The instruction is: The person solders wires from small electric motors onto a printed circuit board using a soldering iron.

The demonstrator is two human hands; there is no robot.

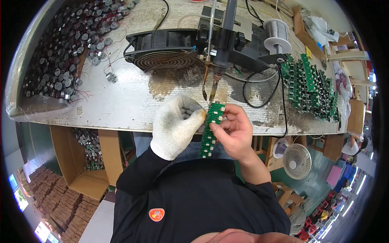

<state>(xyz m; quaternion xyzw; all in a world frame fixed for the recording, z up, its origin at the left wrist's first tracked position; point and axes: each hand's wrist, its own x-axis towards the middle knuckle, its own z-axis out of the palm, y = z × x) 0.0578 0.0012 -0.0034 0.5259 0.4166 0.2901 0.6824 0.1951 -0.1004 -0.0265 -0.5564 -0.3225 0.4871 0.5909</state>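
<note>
Green strip (208, 138) sits in right hand (235, 135), apparently pinched.

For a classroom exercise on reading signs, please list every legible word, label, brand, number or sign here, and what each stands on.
No text can be read.
Red badge on the black shirt: any lettering is too small.
Green circuit board in the right hand: any markings are too small.

Grn PCB strip (208, 138) w/ wht comps, tilted, btwn hands (235, 135).
</note>
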